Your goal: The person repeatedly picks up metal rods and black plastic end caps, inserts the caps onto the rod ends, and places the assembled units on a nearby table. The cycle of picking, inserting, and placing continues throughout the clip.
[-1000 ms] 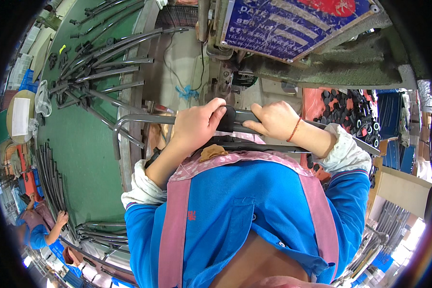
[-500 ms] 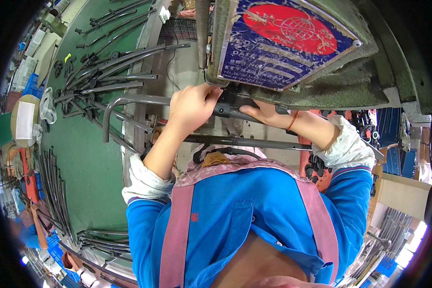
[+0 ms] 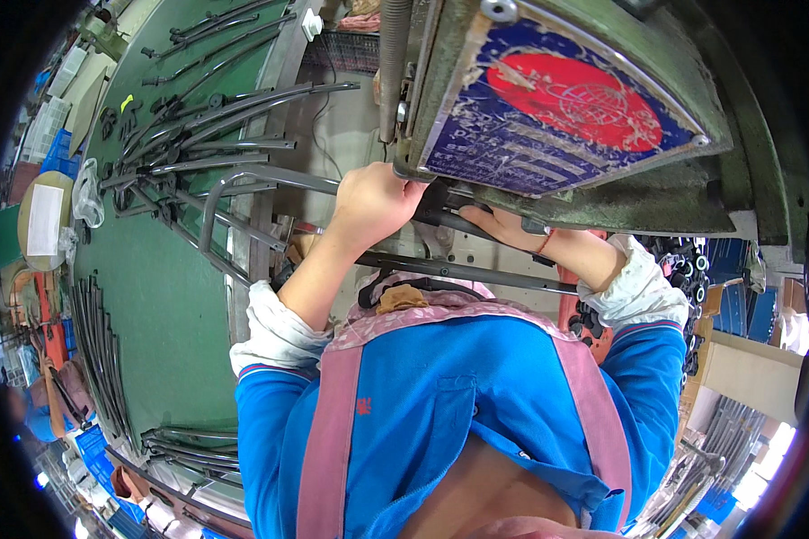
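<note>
My left hand (image 3: 375,207) is closed, wrapped round a grey bent metal tube (image 3: 274,174) just below the edge of a green machine (image 3: 512,205). The tube's hooked end reaches out left toward the green table. Closer to the machine, the tube meets a black joint piece (image 3: 436,199), partly hidden by my fingers and the machine. My right hand (image 3: 505,226) grips the tube on the right of that joint, thumb along its near side; its other fingers are out of sight beneath the machine.
A second straight tube (image 3: 476,272) crosses in front of my waist. Many dark tubes lie in piles (image 3: 189,153) on the green table (image 3: 166,332) to the left. A vertical threaded rod (image 3: 393,72) stands beside the machine's blue and red plate (image 3: 557,108). Black parts hang at right.
The held tube has tilted, its right part sinking lower, and both hands have moved slightly down with it. The machine appears shifted to the right in view.
</note>
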Available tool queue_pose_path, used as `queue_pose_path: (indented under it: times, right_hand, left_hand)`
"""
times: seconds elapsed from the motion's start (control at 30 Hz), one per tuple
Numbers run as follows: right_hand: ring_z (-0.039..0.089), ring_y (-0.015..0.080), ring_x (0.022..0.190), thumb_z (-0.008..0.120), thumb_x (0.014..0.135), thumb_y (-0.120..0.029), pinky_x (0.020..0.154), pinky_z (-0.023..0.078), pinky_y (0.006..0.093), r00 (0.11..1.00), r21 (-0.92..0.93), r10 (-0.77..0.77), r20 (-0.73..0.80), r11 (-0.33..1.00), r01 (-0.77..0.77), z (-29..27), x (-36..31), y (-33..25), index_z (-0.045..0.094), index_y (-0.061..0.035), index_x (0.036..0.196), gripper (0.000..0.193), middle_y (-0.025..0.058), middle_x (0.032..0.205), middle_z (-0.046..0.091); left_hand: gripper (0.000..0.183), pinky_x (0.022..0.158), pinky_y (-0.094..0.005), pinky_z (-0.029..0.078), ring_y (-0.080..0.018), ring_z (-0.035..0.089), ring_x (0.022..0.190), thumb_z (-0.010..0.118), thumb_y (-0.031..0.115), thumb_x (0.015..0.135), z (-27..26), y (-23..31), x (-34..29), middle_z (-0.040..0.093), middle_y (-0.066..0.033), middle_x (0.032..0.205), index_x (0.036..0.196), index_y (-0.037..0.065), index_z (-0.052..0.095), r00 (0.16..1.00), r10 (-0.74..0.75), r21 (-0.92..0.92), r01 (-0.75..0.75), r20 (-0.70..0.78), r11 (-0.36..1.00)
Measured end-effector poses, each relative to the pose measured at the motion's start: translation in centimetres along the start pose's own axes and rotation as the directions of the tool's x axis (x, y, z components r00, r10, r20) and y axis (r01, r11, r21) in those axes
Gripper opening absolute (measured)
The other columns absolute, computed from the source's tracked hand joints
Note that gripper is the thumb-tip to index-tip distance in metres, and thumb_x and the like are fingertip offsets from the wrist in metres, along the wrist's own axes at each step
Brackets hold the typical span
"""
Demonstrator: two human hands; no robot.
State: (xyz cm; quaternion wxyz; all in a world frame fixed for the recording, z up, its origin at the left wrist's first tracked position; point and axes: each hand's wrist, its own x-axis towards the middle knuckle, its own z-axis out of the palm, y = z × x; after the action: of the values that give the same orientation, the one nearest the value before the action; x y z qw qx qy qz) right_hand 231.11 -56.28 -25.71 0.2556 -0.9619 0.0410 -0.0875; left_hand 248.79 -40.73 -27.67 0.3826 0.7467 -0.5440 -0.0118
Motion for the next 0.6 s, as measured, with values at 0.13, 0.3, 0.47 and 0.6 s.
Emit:
queue_pose_path:
  times: [0.13, 0.3, 0.47, 0.6]
  right_hand:
    - [0.057, 0.0362, 0.104, 0.062, 0.09, -0.034, 0.093, 0.043, 0.0447, 1.0, -0.008, 0.014, -0.013, 1.0, -0.014, 0.9, -0.4, 0.6, 0.056, -0.0003, 0.124, 0.049, 0.0202, 0.115, 0.061]
    - [0.058, 0.0375, 0.101, 0.059, 0.091, -0.036, 0.091, 0.043, 0.0451, 1.0, -0.16, -0.019, 0.007, 0.987, 0.02, 0.3, 0.0, 0.1, 0.058, -0.0026, 0.124, 0.047, 0.02, 0.112, 0.062]
    - [0.058, 0.0393, 0.101, 0.057, 0.092, -0.039, 0.092, 0.043, 0.0458, 0.996, -0.143, 0.059, 0.064, 0.989, -0.05, 0.7, 0.0, 0.3, 0.057, -0.0016, 0.124, 0.049, 0.0225, 0.112, 0.062]
    - [0.057, 0.0407, 0.102, 0.055, 0.092, -0.039, 0.093, 0.042, 0.0466, 0.989, -0.11, 0.089, 0.119, 0.991, -0.076, 1.0, -0.1, 0.7, 0.057, 0.0008, 0.123, 0.05, 0.0242, 0.111, 0.061]
  left_hand:
    - [0.039, 0.06, -0.0506, 0.049, -0.0403, 0.062, 0.068, 0.054, 0.039, 0.091, -0.1, 0.1, 0.1, 0.063, -0.0175, 0.067, 0.073, 0.007, 0.068, 1.0, 0.007, 0.025, -0.007, 0.016, 1.0]
    - [0.038, 0.059, -0.0499, 0.049, -0.0392, 0.063, 0.066, 0.053, 0.037, 0.091, -0.2, 0.4, -0.1, 0.064, -0.0172, 0.067, 0.071, 0.008, 0.068, 1.0, 0.006, 0.053, -0.007, 0.022, 0.999]
    - [0.035, 0.057, -0.0488, 0.05, -0.0394, 0.063, 0.064, 0.057, 0.035, 0.088, 0.5, 0.3, 0.0, 0.064, -0.0173, 0.066, 0.07, 0.007, 0.068, 0.998, -0.011, 0.114, 0.003, 0.069, 0.993]
    - [0.036, 0.059, -0.0487, 0.051, -0.0408, 0.063, 0.064, 0.059, 0.034, 0.086, 1.7, -1.3, -0.6, 0.064, -0.0192, 0.067, 0.069, 0.003, 0.067, 0.998, -0.011, 0.094, 0.005, 0.064, 0.996]
